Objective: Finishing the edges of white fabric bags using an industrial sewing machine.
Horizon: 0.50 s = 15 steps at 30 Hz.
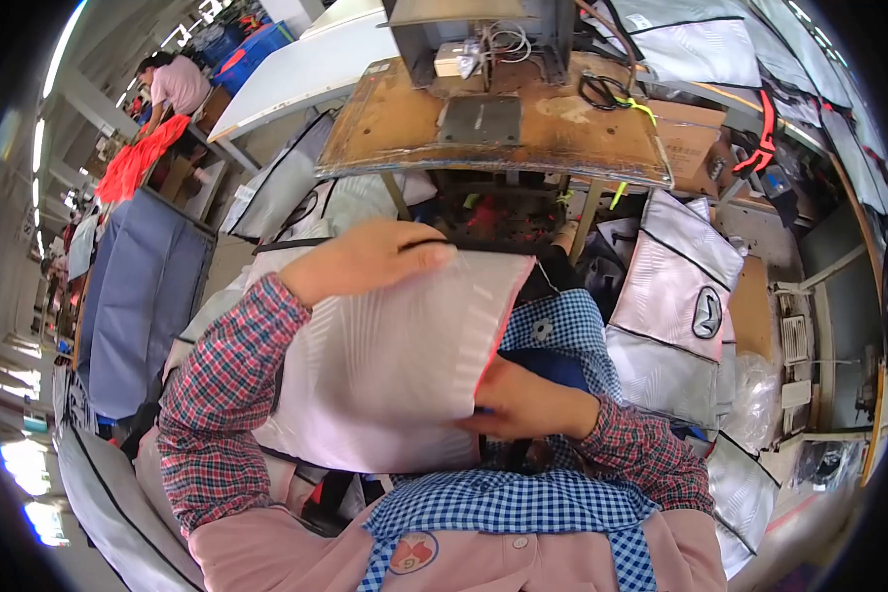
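A pale silvery-pink fabric piece [400,355] with dark binding and a red right edge spreads over my lap, above a blue gingham apron [508,503]. My left hand [390,257] grips its top edge, thumb on the near face and fingertips partly hidden. At the lower right edge, my right hand [523,400] holds the piece, its fingers blurred and partly under the fabric.
Ahead stands a worn wooden worktable [582,138] with a metal housing, cables and black scissors [607,94]. Similar pale pieces [666,276] lie piled at right. Grey folded fabric [143,296] is at left. A co-worker [173,94] bends over red fabric [138,158] farther back.
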Each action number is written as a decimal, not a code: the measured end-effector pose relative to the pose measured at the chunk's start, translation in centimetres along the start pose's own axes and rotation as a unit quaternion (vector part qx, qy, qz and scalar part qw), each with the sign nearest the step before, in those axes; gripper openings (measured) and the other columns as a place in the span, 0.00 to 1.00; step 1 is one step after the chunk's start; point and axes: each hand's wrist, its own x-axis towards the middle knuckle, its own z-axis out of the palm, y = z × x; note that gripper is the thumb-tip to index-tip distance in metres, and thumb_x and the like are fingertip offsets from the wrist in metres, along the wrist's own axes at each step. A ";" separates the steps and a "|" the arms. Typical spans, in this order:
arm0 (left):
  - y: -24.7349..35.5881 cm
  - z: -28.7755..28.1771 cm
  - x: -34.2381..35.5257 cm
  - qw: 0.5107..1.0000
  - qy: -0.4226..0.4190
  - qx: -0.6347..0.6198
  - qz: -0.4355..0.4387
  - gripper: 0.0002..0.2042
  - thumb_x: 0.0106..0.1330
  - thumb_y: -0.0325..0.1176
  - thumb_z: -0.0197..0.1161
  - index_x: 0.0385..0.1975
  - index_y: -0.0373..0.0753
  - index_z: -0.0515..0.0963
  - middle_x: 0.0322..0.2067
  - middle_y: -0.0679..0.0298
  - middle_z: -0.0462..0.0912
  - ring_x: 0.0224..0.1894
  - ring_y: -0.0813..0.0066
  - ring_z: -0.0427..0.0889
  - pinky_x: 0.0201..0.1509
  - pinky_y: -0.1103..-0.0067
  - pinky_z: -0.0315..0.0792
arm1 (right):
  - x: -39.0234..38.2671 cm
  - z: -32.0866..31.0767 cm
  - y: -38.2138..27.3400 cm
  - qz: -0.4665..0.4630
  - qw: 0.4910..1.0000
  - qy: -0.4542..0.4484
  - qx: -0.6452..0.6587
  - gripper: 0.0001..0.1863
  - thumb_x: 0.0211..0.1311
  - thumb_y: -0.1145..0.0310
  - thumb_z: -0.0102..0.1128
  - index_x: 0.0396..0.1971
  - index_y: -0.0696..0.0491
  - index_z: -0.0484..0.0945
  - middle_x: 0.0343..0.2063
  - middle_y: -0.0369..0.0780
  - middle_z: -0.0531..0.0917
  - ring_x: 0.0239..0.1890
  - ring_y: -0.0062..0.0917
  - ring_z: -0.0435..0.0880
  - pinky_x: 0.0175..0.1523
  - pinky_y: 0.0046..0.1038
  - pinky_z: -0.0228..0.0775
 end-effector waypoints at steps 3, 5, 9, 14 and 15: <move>0.5 1.1 1.3 0.985 0.091 0.011 0.144 0.19 0.68 0.47 0.56 0.37 0.33 0.79 0.28 0.49 0.80 0.32 0.56 0.80 0.37 0.71 0.72 | -0.1 -0.7 -1.6 -0.064 0.993 0.010 -0.102 0.20 0.57 0.68 0.62 0.50 0.54 0.75 0.53 0.46 0.75 0.59 0.43 0.70 0.66 0.40 0.58; 1.6 0.7 1.9 0.996 0.069 0.012 0.058 0.19 0.68 0.46 0.57 0.30 0.31 0.77 0.19 0.52 0.71 0.21 0.67 0.71 0.28 0.72 0.67 | -0.5 -1.2 -2.5 -0.042 0.991 0.003 -0.128 0.18 0.59 0.66 0.62 0.48 0.54 0.76 0.49 0.47 0.77 0.58 0.43 0.70 0.62 0.38 0.63; -1.4 -0.9 2.2 0.984 0.175 0.004 0.012 0.15 0.70 0.39 0.57 0.33 0.29 0.77 0.20 0.63 0.74 0.25 0.83 0.68 0.31 0.82 0.67 | -0.4 -6.3 -3.0 0.129 0.990 0.013 -0.059 0.11 0.62 0.62 0.59 0.35 0.56 0.78 0.32 0.45 0.82 0.41 0.39 0.80 0.49 0.35 0.71; -4.9 -3.4 3.9 0.949 0.313 0.008 0.030 0.16 0.69 0.41 0.59 0.32 0.29 0.77 0.18 0.60 0.67 0.22 0.80 0.62 0.26 0.79 0.63 | 2.5 -13.4 1.6 0.155 0.921 0.357 0.022 0.10 0.66 0.67 0.57 0.40 0.58 0.78 0.32 0.34 0.83 0.34 0.13 0.79 0.40 0.19 0.73; -5.5 -3.6 4.3 0.932 0.353 0.004 0.081 0.17 0.68 0.43 0.59 0.31 0.30 0.78 0.16 0.55 0.62 0.18 0.74 0.58 0.23 0.75 0.61 | 3.7 -14.6 2.8 0.128 0.921 0.368 -0.024 0.13 0.65 0.65 0.59 0.42 0.58 0.77 0.33 0.34 0.82 0.33 0.14 0.79 0.40 0.19 0.73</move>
